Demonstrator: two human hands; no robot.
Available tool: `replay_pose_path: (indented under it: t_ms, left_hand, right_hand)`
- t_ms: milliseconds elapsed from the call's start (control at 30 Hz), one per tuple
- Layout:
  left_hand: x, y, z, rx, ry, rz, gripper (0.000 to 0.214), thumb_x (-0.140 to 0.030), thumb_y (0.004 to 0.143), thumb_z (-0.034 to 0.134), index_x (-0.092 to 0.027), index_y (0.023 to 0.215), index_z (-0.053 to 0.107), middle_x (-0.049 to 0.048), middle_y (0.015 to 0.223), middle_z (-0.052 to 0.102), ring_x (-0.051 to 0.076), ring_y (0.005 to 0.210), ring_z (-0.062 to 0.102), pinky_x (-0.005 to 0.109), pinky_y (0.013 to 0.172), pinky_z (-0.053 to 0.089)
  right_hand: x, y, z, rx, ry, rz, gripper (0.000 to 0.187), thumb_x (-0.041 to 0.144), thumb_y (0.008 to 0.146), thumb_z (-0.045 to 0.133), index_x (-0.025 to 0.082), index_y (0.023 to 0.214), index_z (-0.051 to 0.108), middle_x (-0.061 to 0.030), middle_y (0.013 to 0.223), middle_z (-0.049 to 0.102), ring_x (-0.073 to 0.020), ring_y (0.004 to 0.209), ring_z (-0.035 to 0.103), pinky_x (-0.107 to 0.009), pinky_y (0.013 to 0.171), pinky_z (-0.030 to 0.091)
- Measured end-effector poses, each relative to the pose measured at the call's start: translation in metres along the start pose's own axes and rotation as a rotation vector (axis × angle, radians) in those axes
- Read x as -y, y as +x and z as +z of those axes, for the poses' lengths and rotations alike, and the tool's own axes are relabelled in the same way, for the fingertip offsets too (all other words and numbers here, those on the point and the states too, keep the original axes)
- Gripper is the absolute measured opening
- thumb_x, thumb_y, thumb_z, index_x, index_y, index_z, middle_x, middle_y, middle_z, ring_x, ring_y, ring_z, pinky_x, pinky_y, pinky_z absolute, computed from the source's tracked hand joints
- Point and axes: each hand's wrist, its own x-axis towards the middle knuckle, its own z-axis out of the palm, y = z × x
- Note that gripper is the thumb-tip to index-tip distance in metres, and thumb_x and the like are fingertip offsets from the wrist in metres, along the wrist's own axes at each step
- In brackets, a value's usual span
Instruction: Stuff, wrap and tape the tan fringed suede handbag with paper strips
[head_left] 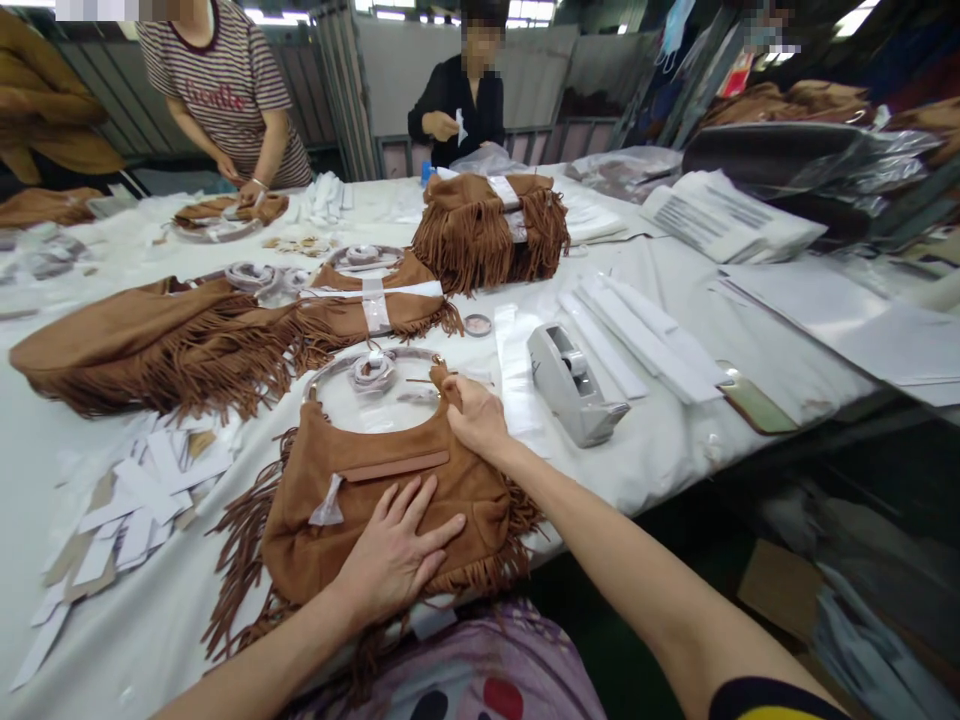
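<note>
tan fringed bag (390, 500), grey tape dispenser (574, 385)

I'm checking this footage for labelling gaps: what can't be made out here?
- Head view: right hand covers the corner of the fringed bag; whether its fingers pinch it is hidden.
- Bag's near edge: partly hidden under the left hand and forearm.
- Print on the white sheets: too small.
- The white item in a co-worker's hand: too small.

Left hand (397, 555), right hand (476, 420), both forearms bare, 1 dark sleeve (757, 697) edged yellow, lilac top (450, 660) with red and black spots
</note>
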Motion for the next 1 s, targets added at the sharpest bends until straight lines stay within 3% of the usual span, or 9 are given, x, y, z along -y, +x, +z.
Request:
replay_pose_path:
  t_ms: [100,233,367,467,533,633,733,867,1000]
  left_hand:
    - [0.001,0.001,0.000,0.018,-0.013,0.002,0.052,-0.040,0.090,0.050,-0.047,0.137,0.032,0.0047,0.155,0.014,0.035,0.134,0.028,0.055,0.105,0.029]
    - [0.003,0.003,-0.003,0.041,-0.044,-0.014,0.051,-0.043,0.090,0.048,-0.047,0.138,0.031,0.0053,0.154,0.016,0.035,0.134,0.029,0.055,0.105,0.029]
    - [0.003,0.003,-0.008,0.047,-0.062,-0.039,0.049,-0.045,0.091,0.046,-0.047,0.138,0.031,0.0066,0.153,0.020,0.035,0.133,0.029,0.055,0.104,0.029]
    - [0.005,0.003,-0.014,0.048,-0.073,-0.032,0.048,-0.048,0.091,0.042,-0.048,0.138,0.031,0.0070,0.151,0.024,0.035,0.133,0.030,0.055,0.103,0.029]
    - [0.008,0.003,-0.017,0.053,-0.073,-0.023,0.047,-0.050,0.092,0.039,-0.047,0.138,0.031,0.0072,0.150,0.026,0.034,0.133,0.030,0.055,0.103,0.029]
    - [0.011,0.003,-0.022,0.054,-0.057,-0.027,0.046,-0.050,0.093,0.036,-0.046,0.138,0.031,0.0086,0.148,0.029,0.034,0.133,0.030,0.054,0.103,0.028]
    - [0.010,0.003,-0.026,0.038,-0.042,-0.026,0.045,-0.050,0.094,0.031,-0.044,0.138,0.033,0.0109,0.145,0.032,0.034,0.132,0.031,0.053,0.102,0.030]
    - [0.009,0.001,-0.025,-0.021,-0.045,-0.009,0.041,-0.048,0.093,0.032,-0.043,0.132,0.043,0.0111,0.140,0.037,0.034,0.129,0.034,0.052,0.101,0.030]
    - [0.014,0.001,-0.019,-0.041,-0.090,0.009,0.036,-0.044,0.090,0.041,-0.023,0.113,0.059,0.0122,0.121,0.052,0.031,0.122,0.039,0.051,0.103,0.029]
  right_hand:
    - [-0.016,0.003,0.004,-0.007,-0.096,-0.168,0.030,0.023,0.088,0.041,0.027,0.115,0.054,-0.0018,0.094,0.069,-0.0194,0.089,0.062,-0.028,0.078,0.041]
    - [-0.030,0.013,0.015,-0.002,-0.155,-0.189,0.025,0.023,0.091,0.040,0.023,0.106,0.060,-0.0037,0.084,0.070,-0.0193,0.081,0.063,-0.026,0.069,0.039]
    - [-0.018,0.012,0.012,-0.036,-0.194,-0.210,0.030,0.028,0.095,0.035,0.019,0.114,0.057,-0.0064,0.079,0.069,-0.0196,0.072,0.061,-0.027,0.062,0.036]
    - [-0.004,0.000,0.006,-0.235,-0.237,-0.236,0.038,0.030,0.098,0.029,0.013,0.123,0.051,-0.0110,0.086,0.066,-0.0206,0.076,0.058,-0.028,0.064,0.035]
    - [0.000,-0.006,0.006,-0.329,-0.285,-0.347,0.037,0.033,0.097,0.033,0.013,0.124,0.051,-0.0112,0.090,0.063,-0.0213,0.084,0.055,-0.029,0.069,0.036]
    - [0.001,-0.006,0.013,-0.272,-0.408,-0.497,0.031,0.032,0.095,0.040,0.014,0.114,0.057,-0.0086,0.081,0.058,-0.0209,0.078,0.051,-0.030,0.066,0.035]
    - [0.010,-0.005,0.017,-0.251,-0.478,-0.499,0.028,0.028,0.094,0.039,0.014,0.107,0.060,-0.0077,0.074,0.055,-0.0210,0.072,0.048,-0.031,0.061,0.033]
    - [0.038,-0.035,0.016,-0.203,-0.190,-0.563,0.030,0.032,0.095,0.040,0.014,0.113,0.056,-0.0084,0.085,0.059,-0.0214,0.082,0.053,-0.032,0.073,0.041]
    - [0.053,-0.085,0.028,-0.053,0.072,-0.526,0.035,0.043,0.096,0.034,0.017,0.110,0.054,-0.0082,0.094,0.061,-0.0213,0.088,0.055,-0.034,0.078,0.047]
